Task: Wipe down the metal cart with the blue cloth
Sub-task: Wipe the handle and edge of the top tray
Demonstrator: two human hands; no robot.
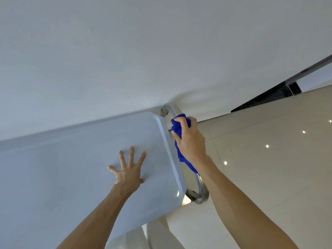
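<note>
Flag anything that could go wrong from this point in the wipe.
The right hand grips the blue cloth bunched around the cart's curved handle; its loose tail could slip off. The left hand presses flat on the cart top, so the cart might roll on the glossy floor.

The metal cart [89, 168] shows a broad, flat top of pale brushed metal with a shallow raised rim and rounded corners; its long far edge runs just beside a white wall. At the cart's right end a curved, polished chrome handle [199, 184] arcs from the far right corner to the near right corner, standing a little off the end edge. The blue cloth [180, 141] is a vivid royal blue, bunched and crumpled, wrapped over the far half of the handle, with a loose tail trailing along the bar toward the near right corner.
</note>
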